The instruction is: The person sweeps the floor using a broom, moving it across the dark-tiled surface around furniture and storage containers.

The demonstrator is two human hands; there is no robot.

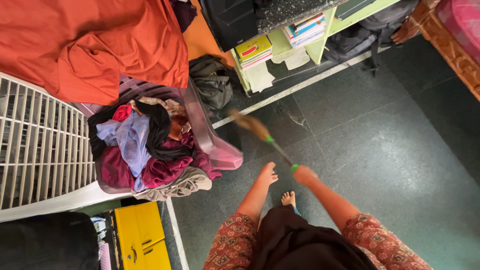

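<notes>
Dark stone floor (pixel 380 150), pink laundry basket (pixel 220 150) heaped with clothes, then the broom (pixel 260 131), angled toward the basket's corner and blurred. Right hand (pixel 303 174) grips its green-banded handle, fingers wrapped closed. Left hand (pixel 268 173) hangs free beside it, fingers together.

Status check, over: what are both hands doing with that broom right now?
Right hand gripping broom handle, bristles blurred near laundry basket. Left hand empty, open, beside it. Dark bag just beyond the bristles.
</notes>
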